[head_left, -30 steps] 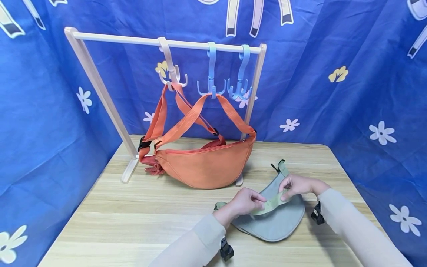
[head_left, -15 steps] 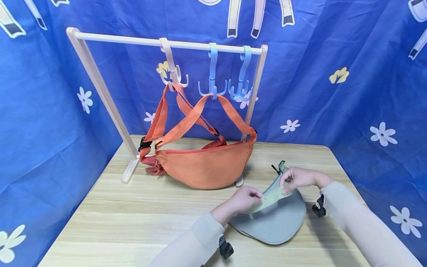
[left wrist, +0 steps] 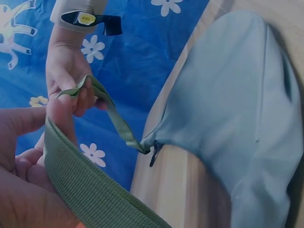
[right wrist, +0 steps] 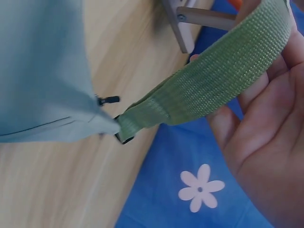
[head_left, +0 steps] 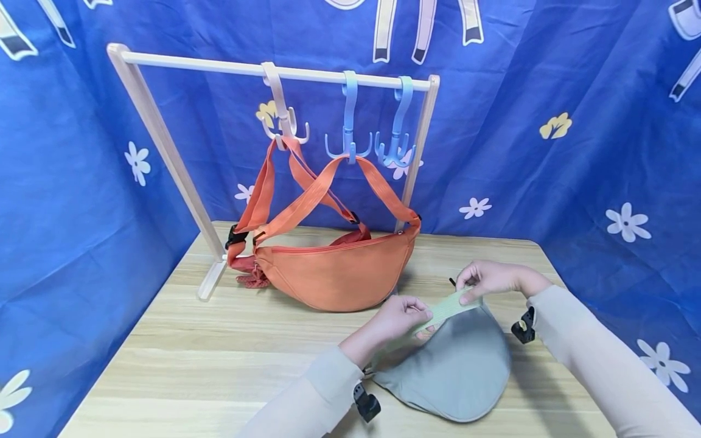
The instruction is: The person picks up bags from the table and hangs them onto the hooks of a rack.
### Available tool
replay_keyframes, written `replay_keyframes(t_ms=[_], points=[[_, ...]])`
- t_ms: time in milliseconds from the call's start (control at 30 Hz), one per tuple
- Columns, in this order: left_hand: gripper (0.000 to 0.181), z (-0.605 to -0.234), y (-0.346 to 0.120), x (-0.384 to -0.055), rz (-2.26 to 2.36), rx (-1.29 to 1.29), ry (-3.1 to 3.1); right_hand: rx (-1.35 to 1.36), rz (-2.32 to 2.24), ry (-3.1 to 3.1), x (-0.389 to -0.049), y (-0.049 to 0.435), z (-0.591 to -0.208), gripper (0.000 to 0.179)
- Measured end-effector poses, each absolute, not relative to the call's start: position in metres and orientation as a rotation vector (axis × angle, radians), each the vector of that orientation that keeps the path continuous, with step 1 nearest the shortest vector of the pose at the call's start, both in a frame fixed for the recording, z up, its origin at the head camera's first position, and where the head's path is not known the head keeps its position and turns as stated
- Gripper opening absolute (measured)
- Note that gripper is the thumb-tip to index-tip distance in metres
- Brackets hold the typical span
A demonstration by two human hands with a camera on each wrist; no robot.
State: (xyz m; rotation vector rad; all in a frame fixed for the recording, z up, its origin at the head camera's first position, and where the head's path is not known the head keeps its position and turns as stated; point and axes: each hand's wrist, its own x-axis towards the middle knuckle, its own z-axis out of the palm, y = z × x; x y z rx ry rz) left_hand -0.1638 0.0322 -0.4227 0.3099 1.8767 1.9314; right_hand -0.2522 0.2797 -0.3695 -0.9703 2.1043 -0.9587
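A grey-green waist bag point(head_left: 460, 365) sits at the table's front right, its rounded bottom toward me. My left hand point(head_left: 402, 317) pinches its light green strap point(head_left: 446, 309) between thumb and fingers. A short way to the right, my right hand point(head_left: 491, 278) pinches the same strap, so a length stretches between the two hands above the bag. In the left wrist view, the webbing point(left wrist: 95, 178) runs across the left fingers. The right wrist view shows the strap point(right wrist: 223, 78) leading down to a dark buckle point(right wrist: 124, 135) at the bag's corner, beside a black zip pull point(right wrist: 109, 99).
A pale rack point(head_left: 191, 61) stands at the back left, bearing one white point(head_left: 280, 103) and two blue hooks point(head_left: 348, 115). An orange waist bag point(head_left: 334, 274) hangs by its strap, with a red one point(head_left: 246, 263) partly hidden behind it. Blue printed cloth surrounds the table.
Both hands have lifted the strap slightly up and away from me, drawing it tauter. The grey-green bag has tilted up, its lower edge shifting toward the front. The orange bag stays still.
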Motion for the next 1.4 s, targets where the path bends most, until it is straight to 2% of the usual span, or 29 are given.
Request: replay_keyframes(t_ms=[533, 833, 1400], points=[[0.017, -0.398, 0.012, -0.178, 1.875, 0.433, 2.059, -0.896, -0.995, 2.0, -0.251, 0.26, -0.338, 0.016], [0.019, -0.38, -0.004, -0.187, 1.913, 0.457, 2.088, -1.001, -0.969, 2.091, -0.253, 0.244, -0.319, 0.011], [0.015, -0.326, -0.04, -0.206, 1.907, 0.525, 2.339, -1.087, -1.005, 2.271, -0.256, 0.221, -0.267, 0.02]])
